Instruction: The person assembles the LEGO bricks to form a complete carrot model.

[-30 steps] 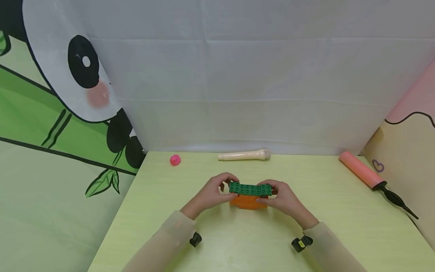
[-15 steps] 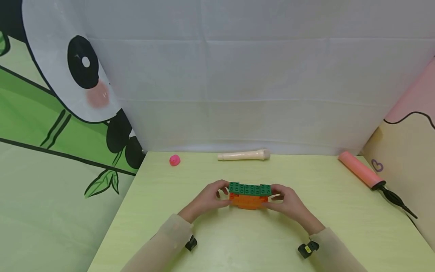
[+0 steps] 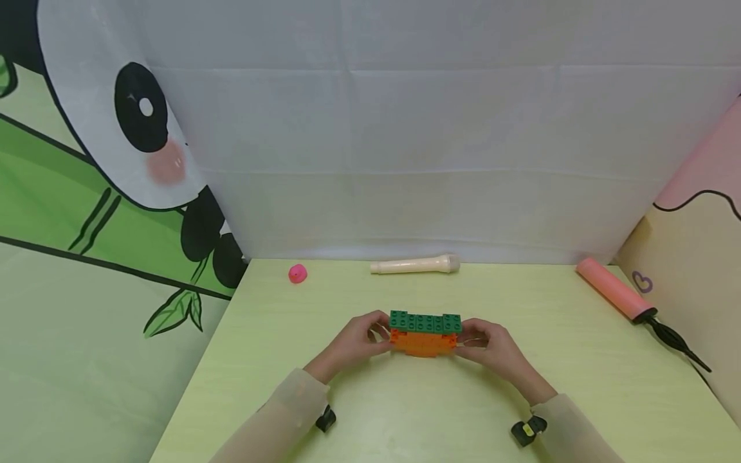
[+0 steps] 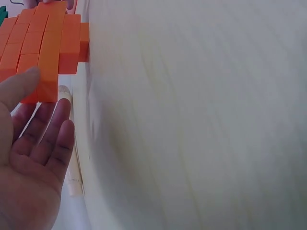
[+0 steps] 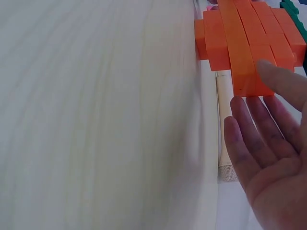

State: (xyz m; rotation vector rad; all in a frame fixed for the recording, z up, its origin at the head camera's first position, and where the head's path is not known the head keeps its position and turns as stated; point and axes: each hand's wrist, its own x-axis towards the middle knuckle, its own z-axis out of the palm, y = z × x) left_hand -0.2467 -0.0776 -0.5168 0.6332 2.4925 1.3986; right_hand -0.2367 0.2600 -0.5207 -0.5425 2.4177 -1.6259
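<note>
A toy brick build stands on the table in front of me, its layered orange bricks point(image 3: 424, 343) narrowing toward the bottom. Green studded bricks point(image 3: 425, 323) form its top, with a raised block at either end. My left hand point(image 3: 360, 341) holds the build's left end; its thumb lies over the orange front and its fingers curve behind that end. On the opposite end is my right hand point(image 3: 492, 350), thumb at the orange front and fingers at the side. In both wrist views the fingertips meet the orange brick ends.
At the table's back lie a pink ball-like piece point(image 3: 298, 273) and a cream microphone-shaped stick point(image 3: 415, 264). A pink pump with a black handle point(image 3: 617, 290) lies along the right edge. A pale cloth wall point(image 3: 405, 161) rises behind the table.
Both hands have slid down and outward from the green top bricks to the ends of the orange part. The right thumb has drawn back off the orange front. The build stays in place.
</note>
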